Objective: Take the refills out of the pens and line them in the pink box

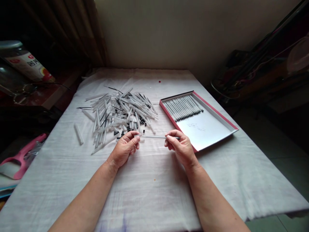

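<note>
Between my two hands, a slim pen (154,137) lies almost level, just above the cloth. My right hand (180,146) pinches it near its dark end. At the other end, my left hand (126,147) is closed on a clear piece that looks like a pen cap; whether it touches the pen tip I cannot tell. Beyond my left hand spreads a loose heap of clear pen parts (125,109), with thin dark refills and small black plugs (142,120) among them. A shallow red-edged box lid (213,111) beside my right hand holds a row of pens (183,108).
A white cloth (149,199) covers the table. One clear tube (78,133) lies apart at the left. Pink-handled scissors (24,154) are at the table's left edge. Farther left stands a labelled jar (29,64) on a brown surface. A wall rises behind the table.
</note>
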`<move>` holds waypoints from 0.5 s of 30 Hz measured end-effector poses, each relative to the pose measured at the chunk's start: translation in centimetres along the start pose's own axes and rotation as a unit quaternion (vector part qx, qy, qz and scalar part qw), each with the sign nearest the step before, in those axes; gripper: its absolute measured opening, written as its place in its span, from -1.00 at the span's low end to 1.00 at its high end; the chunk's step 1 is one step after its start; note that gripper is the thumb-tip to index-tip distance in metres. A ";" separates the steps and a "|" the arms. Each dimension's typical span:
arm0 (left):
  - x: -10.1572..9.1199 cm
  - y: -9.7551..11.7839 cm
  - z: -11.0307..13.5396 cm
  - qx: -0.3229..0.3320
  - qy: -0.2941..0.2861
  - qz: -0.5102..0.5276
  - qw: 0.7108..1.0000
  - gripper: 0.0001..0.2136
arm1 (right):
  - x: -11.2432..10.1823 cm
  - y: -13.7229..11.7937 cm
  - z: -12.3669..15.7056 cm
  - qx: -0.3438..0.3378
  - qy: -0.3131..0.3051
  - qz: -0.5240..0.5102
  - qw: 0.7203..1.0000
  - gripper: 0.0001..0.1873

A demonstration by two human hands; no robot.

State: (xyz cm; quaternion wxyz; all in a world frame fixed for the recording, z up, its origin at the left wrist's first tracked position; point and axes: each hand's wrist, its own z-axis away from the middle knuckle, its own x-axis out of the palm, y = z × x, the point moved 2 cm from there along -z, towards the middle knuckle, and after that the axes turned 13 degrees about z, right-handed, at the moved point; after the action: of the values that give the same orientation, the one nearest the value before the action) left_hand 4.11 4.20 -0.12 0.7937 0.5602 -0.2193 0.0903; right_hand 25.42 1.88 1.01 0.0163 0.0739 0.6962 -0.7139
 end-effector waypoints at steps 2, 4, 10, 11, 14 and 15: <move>0.0 0.0 0.0 0.001 -0.001 -0.005 1.000 -0.58 | -0.1 0.0 0.0 0.002 -0.001 -0.005 1.000 -0.81; -0.1 -0.1 0.0 0.004 -0.002 -0.014 1.000 -0.59 | -0.1 -0.1 -0.1 0.004 0.001 -0.006 1.000 -0.81; 0.2 0.0 0.3 0.010 -0.005 -0.062 0.998 -0.61 | -0.1 -0.2 -0.2 0.016 -0.014 0.006 1.000 -0.76; 0.2 0.1 0.4 0.015 -0.002 -0.077 0.997 -0.63 | -0.2 -0.2 -0.2 0.021 -0.020 0.014 0.999 -0.74; 0.4 0.6 0.6 0.043 0.012 -0.120 0.992 -0.68 | -0.6 0.0 -0.3 0.042 -0.061 0.056 0.996 -0.67; 0.5 0.7 0.7 0.049 0.016 -0.130 0.990 -0.69 | -0.7 0.0 -0.4 0.049 -0.080 0.077 0.993 -0.65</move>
State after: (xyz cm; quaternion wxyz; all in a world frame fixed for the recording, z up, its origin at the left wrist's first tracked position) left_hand 4.08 3.80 0.88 0.7733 0.6210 -0.1274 0.0058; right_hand 26.11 2.18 1.04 0.1231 0.0706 0.6493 -0.7471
